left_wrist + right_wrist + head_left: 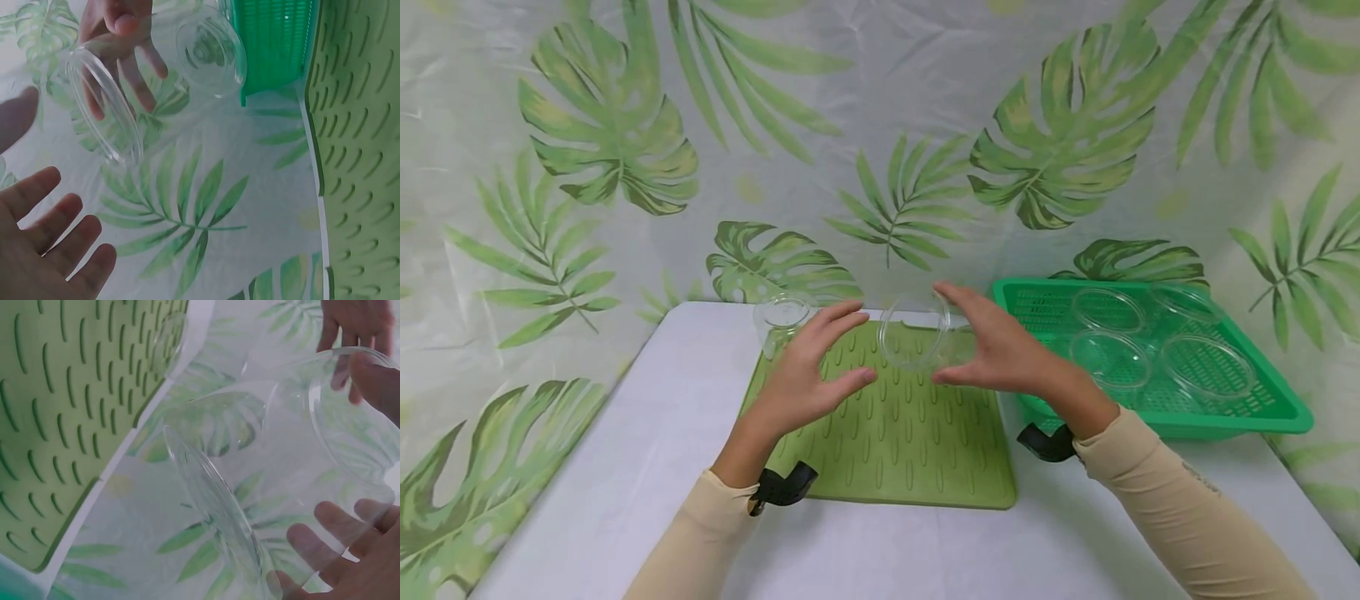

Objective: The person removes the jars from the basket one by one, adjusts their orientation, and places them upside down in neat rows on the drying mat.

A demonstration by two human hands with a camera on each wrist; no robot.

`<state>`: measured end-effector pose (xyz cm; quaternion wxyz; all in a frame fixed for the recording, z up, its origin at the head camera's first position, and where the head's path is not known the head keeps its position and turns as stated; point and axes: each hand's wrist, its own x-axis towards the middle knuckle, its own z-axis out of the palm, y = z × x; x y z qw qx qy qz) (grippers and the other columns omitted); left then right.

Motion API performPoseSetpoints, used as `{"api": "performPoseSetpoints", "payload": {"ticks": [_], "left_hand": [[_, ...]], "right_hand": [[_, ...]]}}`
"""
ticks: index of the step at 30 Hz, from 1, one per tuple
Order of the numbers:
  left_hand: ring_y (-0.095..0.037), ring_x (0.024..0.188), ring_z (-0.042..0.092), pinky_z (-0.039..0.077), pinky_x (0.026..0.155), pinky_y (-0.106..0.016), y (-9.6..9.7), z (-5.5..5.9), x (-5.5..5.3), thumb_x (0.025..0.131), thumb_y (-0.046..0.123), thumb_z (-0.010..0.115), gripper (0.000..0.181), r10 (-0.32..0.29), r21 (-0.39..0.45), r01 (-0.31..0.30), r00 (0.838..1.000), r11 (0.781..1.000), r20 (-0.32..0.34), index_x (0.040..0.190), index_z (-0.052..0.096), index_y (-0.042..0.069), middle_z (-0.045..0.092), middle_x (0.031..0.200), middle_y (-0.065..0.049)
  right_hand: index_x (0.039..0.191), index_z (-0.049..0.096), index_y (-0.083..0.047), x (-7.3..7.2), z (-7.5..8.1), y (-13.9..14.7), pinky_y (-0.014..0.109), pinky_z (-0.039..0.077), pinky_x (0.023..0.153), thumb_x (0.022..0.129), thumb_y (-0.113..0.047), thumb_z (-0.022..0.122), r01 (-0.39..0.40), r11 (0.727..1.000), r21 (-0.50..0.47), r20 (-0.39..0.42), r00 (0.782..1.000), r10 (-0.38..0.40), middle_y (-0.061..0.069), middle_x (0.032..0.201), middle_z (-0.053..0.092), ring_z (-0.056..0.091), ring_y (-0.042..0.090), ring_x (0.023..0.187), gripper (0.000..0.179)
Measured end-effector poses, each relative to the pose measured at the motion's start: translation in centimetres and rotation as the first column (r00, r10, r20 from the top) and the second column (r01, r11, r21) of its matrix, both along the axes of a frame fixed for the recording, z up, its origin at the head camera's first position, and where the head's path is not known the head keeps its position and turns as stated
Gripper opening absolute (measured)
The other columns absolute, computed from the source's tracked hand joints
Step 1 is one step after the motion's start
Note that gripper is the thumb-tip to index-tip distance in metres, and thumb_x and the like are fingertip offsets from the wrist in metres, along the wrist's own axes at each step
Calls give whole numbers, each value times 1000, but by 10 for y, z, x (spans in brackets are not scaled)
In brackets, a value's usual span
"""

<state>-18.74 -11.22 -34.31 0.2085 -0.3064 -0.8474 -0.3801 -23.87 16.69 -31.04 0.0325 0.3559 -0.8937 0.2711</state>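
The right hand grips a clear jar between thumb and fingers, holding it tipped on its side above the far part of the green mat, while the left hand is spread just beside it, thumb apart from the fingers and not touching the glass. A second jar sits at the mat's far left corner, partly behind the left hand's fingers. To the right on the white tabletop, a green basket holds more clear jars, and a leaf-print cloth hangs behind.
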Motion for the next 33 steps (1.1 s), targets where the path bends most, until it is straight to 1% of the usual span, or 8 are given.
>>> {"api": "performPoseSetpoints", "payload": {"ticks": [4,7,10,16,20,25,29,33], "left_hand": [[-28,144,40,40,113,-54,6,-1,-2,82,21,82,70,-22,-2,22,1000,1000,14,143,51,7,42,155,-9],[-29,145,38,40,114,-55,10,-3,-2,82,22,82,72,-36,-1,36,999,999,36,144,50,5,41,155,-10],[-30,145,38,40,113,-56,9,-5,0,81,21,83,73,-31,11,30,999,999,45,144,49,5,41,155,-11],[-32,146,37,41,112,-57,13,-7,-2,80,19,83,77,-45,11,45,999,999,5,147,47,8,38,156,-14],[-33,147,36,41,111,-59,20,-5,-5,79,23,84,82,-39,6,39,999,999,-9,150,44,13,35,158,-14],[-33,146,36,40,112,-58,27,-3,-8,78,27,85,85,-30,6,30,999,1000,-12,151,43,14,34,158,-12],[-33,146,37,41,112,-57,29,-2,-8,78,26,86,87,-57,-2,57,998,998,2,151,42,10,35,158,-13],[-33,147,36,40,114,-56,28,-2,-8,77,28,86,93,-77,-47,79,996,996,40,153,37,11,34,159,-12]], "right_hand": [[158,20,-7,0,-3,-3,60,36,114,73,-33,89,-6,1000,-17,-10,1000,6,16,159,36,36,36,146,113],[156,26,-5,2,-6,-2,59,37,113,70,-31,91,-2,1000,-27,-25,1000,1,17,156,39,38,37,144,110],[153,31,-3,4,-8,-5,59,38,113,69,-32,92,-9,1000,-14,-77,997,8,17,155,41,40,37,142,107],[151,36,-3,7,-11,-11,60,39,112,68,-37,92,-16,1000,13,-192,981,19,17,152,45,44,37,140,106],[151,36,-5,12,-10,-14,64,37,111,68,-38,91,-5,1000,15,-221,975,8,16,152,46,44,37,140,105],[151,36,-8,17,-11,-16,66,36,109,68,-39,91,14,1000,26,-231,973,-8,14,153,46,43,37,141,105],[151,36,-9,19,-14,-18,66,37,109,67,-40,91,13,999,44,-261,965,-1,13,152,47,44,36,141,105],[151,37,-9,22,-15,-19,66,36,109,67,-41,91,2,999,54,-296,955,14,12,151,48,45,36,140,105]]}}
